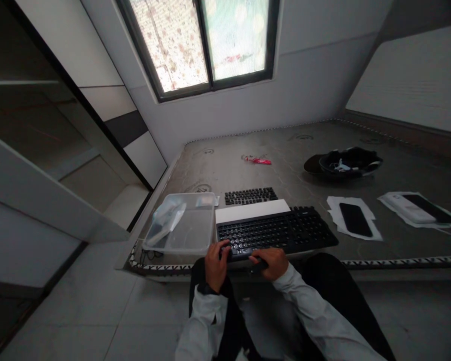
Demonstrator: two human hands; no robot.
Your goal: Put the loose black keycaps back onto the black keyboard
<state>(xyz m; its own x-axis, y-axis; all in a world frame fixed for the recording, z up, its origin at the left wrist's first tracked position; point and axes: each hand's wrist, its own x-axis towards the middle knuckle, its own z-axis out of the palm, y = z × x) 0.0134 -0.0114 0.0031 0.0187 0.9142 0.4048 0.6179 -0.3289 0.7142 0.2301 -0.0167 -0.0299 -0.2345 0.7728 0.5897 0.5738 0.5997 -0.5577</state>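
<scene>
A black keyboard (265, 231) lies on a white box (251, 209) at the front edge of the mattress. Many keys on its left part look bare of caps, with small pale marks. My left hand (217, 260) is closed on the keyboard's front left corner, thumb and fingers pressed there. In my right hand (272, 262), fingers wrap round a dark handled tool (258, 266); its kind is too dark to make out. That hand rests at the keyboard's front edge. Behind the box, black keycaps (251, 195) sit in rows on the mattress.
A clear plastic tub (188, 233) with a plastic bag (167, 220) stands left of the keyboard. To the right are a phone (355, 219) on white paper, a white device (417, 208) and a black cap (346, 163). A red packet (258, 160) lies farther back on the mattress (225, 173).
</scene>
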